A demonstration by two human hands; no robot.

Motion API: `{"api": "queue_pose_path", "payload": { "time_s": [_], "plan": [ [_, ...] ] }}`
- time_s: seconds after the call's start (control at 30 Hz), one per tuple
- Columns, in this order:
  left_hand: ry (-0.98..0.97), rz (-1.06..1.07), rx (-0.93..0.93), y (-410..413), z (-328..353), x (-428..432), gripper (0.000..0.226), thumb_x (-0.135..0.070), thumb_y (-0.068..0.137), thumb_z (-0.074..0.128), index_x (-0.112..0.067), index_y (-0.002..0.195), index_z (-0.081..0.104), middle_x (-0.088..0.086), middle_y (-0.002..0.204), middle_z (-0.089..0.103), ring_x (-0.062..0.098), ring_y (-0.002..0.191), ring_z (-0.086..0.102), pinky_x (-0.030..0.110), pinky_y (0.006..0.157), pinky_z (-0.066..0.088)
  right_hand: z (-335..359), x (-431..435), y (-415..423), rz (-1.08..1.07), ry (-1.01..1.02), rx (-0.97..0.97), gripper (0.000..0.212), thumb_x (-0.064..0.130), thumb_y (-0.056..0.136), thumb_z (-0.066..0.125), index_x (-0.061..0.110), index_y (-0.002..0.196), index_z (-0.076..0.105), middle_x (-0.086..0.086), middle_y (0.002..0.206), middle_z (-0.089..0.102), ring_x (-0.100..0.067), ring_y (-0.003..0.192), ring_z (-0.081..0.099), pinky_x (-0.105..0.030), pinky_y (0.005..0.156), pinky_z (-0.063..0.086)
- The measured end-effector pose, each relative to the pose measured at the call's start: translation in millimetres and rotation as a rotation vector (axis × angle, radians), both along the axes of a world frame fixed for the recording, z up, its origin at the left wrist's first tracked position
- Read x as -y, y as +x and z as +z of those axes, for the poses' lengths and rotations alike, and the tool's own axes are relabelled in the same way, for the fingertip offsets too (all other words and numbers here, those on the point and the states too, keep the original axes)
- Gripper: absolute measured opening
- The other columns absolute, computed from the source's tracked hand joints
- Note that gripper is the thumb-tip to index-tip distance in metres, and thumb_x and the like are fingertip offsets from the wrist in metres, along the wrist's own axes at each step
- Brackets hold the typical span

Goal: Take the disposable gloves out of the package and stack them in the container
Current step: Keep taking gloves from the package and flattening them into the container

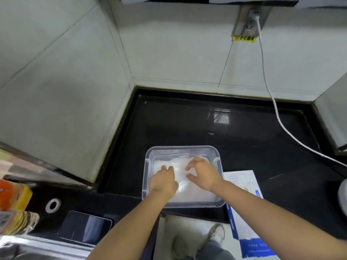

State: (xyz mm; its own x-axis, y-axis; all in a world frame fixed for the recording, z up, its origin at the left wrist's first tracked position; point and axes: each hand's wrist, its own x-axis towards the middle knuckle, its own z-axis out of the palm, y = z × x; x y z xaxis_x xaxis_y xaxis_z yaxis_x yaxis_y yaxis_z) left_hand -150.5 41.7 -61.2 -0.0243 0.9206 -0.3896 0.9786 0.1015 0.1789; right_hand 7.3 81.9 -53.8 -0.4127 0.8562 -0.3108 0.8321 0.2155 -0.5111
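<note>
Here we are over the black countertop [187, 124], and both hands are down inside the clear container [148, 162], which sits near the front edge. The gloves [195, 190] lie in there as a pale, crinkled heap that covers the floor of the container. Our left hand [163, 180] comes in from the near left corner, knuckles up, fingers bent down into the heap; whether they have hold of any film we cannot tell. Our right hand [203, 173] sits just beside it, half closed like a claw, thumb and fingertips curled round a bunch of glove film at the middle of the heap. The package [244, 212], a white and blue box, lies flat just right of the container, touching its edge, with our right forearm passing over it. Off to the left a dark phone [84, 227] rests face up, and a bottle [13, 203] with an orange label stands at the frame edge. A white cable [272, 100] trails down from the wall socket [249, 19] across the counter's right side.
</note>
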Motion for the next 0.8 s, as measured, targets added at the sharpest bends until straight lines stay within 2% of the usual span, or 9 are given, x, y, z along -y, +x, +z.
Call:
{"api": "queue_pose_path", "payload": {
  "time_s": [0.07,0.17,0.3,0.37,0.47,0.53,0.6,0.73,0.8],
  "plan": [
    [0.130,0.013,0.027,8,13,0,0.036,-0.030,0.098,0.050,-0.019,0.132,0.048,0.005,0.133,0.050,0.020,0.106,0.061,0.025,0.083,0.051,16,0,5,-0.098,0.129,-0.170,0.014,0.021,0.094,0.061,0.020,0.103,0.072,0.006,0.110,0.062,-0.010,0.093,0.058,-0.016,0.081,0.041],
    [0.273,-0.015,0.114,28,34,-1,0.026,-0.029,0.099,0.047,-0.021,0.121,0.058,0.003,0.120,0.061,0.018,0.096,0.064,0.024,0.079,0.051,36,1,24,-0.272,0.267,-0.288,0.012,0.018,0.092,0.060,0.019,0.088,0.071,0.007,0.088,0.062,-0.013,0.075,0.059,-0.027,0.069,0.047],
    [0.313,-0.089,0.285,63,56,1,0.019,-0.027,0.099,0.046,-0.020,0.103,0.064,0.002,0.097,0.068,0.021,0.085,0.064,0.024,0.069,0.049,37,14,67,-0.497,0.201,-0.179,0.020,0.025,0.095,0.055,0.013,0.083,0.066,-0.001,0.075,0.066,-0.021,0.071,0.063,-0.037,0.066,0.053],
    [0.304,-0.157,0.382,84,63,6,0.016,-0.027,0.099,0.046,-0.019,0.094,0.060,0.002,0.084,0.065,0.020,0.076,0.061,0.023,0.058,0.040,32,27,88,-0.564,0.158,-0.071,0.024,0.025,0.094,0.052,0.010,0.081,0.065,-0.005,0.071,0.065,-0.025,0.069,0.062,-0.036,0.063,0.051],
    [0.225,-0.259,0.504,118,69,21,0.013,-0.027,0.099,0.048,-0.018,0.101,0.057,0.003,0.084,0.064,0.016,0.072,0.057,0.019,0.058,0.037,21,47,114,-0.585,0.043,0.120,0.021,0.023,0.091,0.052,0.009,0.084,0.066,-0.004,0.076,0.066,-0.025,0.072,0.061,-0.032,0.061,0.047],
    [0.113,-0.294,0.562,138,65,30,0.014,-0.025,0.099,0.049,-0.017,0.108,0.056,0.007,0.096,0.068,0.020,0.083,0.064,0.024,0.070,0.048,12,57,125,-0.492,-0.079,0.276,0.009,0.017,0.088,0.056,0.016,0.091,0.064,-0.002,0.090,0.069,-0.021,0.079,0.063,-0.031,0.067,0.050],
    [0.009,-0.306,0.576,155,56,36,0.018,-0.022,0.098,0.048,-0.017,0.114,0.055,0.009,0.103,0.068,0.026,0.093,0.064,0.032,0.082,0.051,2,64,132,-0.379,-0.170,0.388,0.014,0.009,0.083,0.058,0.020,0.092,0.059,-0.001,0.105,0.068,-0.022,0.093,0.066,-0.029,0.073,0.052],
    [-0.092,-0.246,0.494,178,40,43,0.028,-0.022,0.100,0.039,-0.010,0.125,0.045,0.014,0.113,0.062,0.028,0.098,0.059,0.035,0.085,0.046,-12,69,137,-0.338,-0.183,0.398,0.029,0.017,0.092,0.055,0.019,0.121,0.058,-0.003,0.125,0.058,-0.024,0.111,0.063,-0.032,0.091,0.052],
    [-0.059,-0.234,0.443,187,34,44,0.039,-0.035,0.104,0.029,-0.013,0.130,0.048,0.007,0.116,0.060,0.023,0.101,0.059,0.032,0.089,0.045,-18,68,139,-0.305,-0.168,0.409,0.034,0.021,0.094,0.056,0.021,0.128,0.056,-0.002,0.128,0.055,-0.024,0.112,0.063,-0.033,0.093,0.052]
  ]
}}
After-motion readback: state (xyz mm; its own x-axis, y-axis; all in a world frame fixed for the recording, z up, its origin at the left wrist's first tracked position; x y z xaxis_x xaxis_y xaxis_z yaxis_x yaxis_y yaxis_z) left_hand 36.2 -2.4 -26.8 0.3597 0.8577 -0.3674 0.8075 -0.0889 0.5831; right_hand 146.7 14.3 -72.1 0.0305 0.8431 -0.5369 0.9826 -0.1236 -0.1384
